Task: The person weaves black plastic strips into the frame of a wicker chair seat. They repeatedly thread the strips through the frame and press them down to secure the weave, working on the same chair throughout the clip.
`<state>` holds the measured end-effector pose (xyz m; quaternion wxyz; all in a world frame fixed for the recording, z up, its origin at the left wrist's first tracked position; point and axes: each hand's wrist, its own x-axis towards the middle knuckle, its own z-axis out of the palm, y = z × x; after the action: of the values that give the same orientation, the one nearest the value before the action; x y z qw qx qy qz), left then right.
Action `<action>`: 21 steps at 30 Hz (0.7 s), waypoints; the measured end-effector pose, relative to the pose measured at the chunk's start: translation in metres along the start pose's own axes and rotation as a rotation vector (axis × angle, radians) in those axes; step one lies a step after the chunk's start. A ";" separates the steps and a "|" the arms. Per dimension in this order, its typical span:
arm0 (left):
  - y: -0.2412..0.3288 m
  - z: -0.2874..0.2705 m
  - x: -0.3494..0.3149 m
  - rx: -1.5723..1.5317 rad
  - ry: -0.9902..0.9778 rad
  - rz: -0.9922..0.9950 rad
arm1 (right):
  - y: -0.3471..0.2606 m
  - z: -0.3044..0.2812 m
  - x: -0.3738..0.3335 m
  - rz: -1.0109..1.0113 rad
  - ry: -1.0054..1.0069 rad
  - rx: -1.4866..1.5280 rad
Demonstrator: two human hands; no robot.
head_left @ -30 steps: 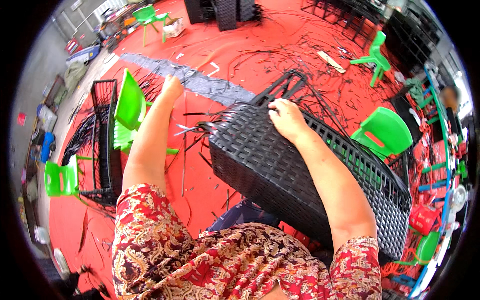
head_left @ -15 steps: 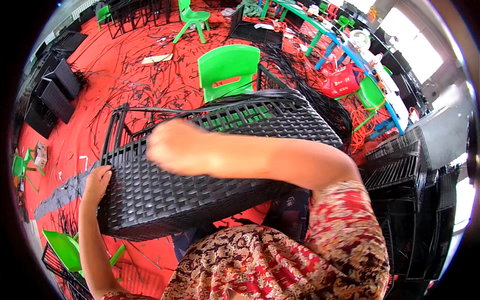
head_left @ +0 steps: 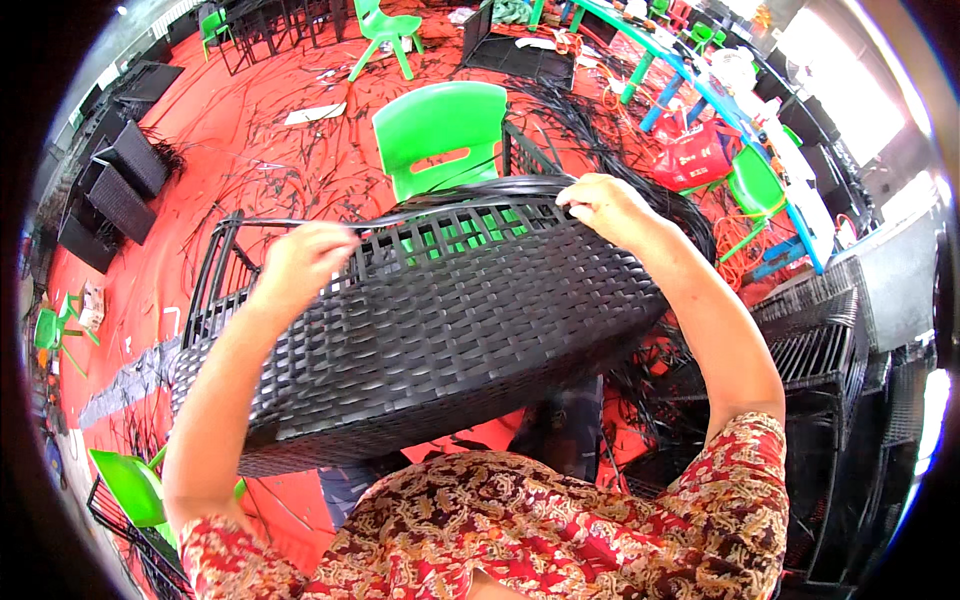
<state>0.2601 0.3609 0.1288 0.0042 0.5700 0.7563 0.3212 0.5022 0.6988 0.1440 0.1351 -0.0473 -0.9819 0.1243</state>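
Observation:
Across my lap lies a black woven wicker furniture piece (head_left: 430, 330), its near part closely woven and its far edge still open lattice. Loose flat black strips (head_left: 450, 197) run along that far edge. My right hand (head_left: 608, 208) is at the far right corner, fingers closed on the strips there. Above the lattice on the left, my left hand (head_left: 308, 262) has curled fingers, slightly blurred; what they hold, if anything, cannot be made out. Just beyond the frame stands a green plastic chair (head_left: 440, 130), partly seen through the lattice.
Black strip scraps litter the red floor covering (head_left: 270, 140). A long blue-green table (head_left: 690, 80) with clutter stands at the far right, a red bag (head_left: 692, 160) beside it. Black wicker pieces (head_left: 120, 190) stand left; dark frames (head_left: 810, 350) are stacked right. Another green chair (head_left: 130, 485) is at near left.
My right hand has swung from the left of the weave to the far right corner. My left hand has left the left edge and moved up and right over the lattice.

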 end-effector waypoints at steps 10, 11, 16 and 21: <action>0.050 0.111 0.088 0.086 -0.269 0.086 | 0.015 -0.002 0.021 -0.225 -0.149 -0.091; 0.049 0.112 0.088 0.058 -0.275 0.056 | 0.018 -0.003 0.023 -0.227 -0.181 -0.078; 0.031 0.125 0.082 -0.439 -0.147 -0.018 | 0.022 -0.017 0.033 -0.106 -0.404 0.002; 0.034 0.124 0.084 -0.567 -0.256 -0.234 | 0.019 -0.026 0.031 0.243 -0.565 0.112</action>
<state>0.3058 0.4981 0.0776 0.2946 0.4910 0.6905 0.4420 0.4811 0.7268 0.1710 -0.1564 -0.1204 -0.9594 0.2015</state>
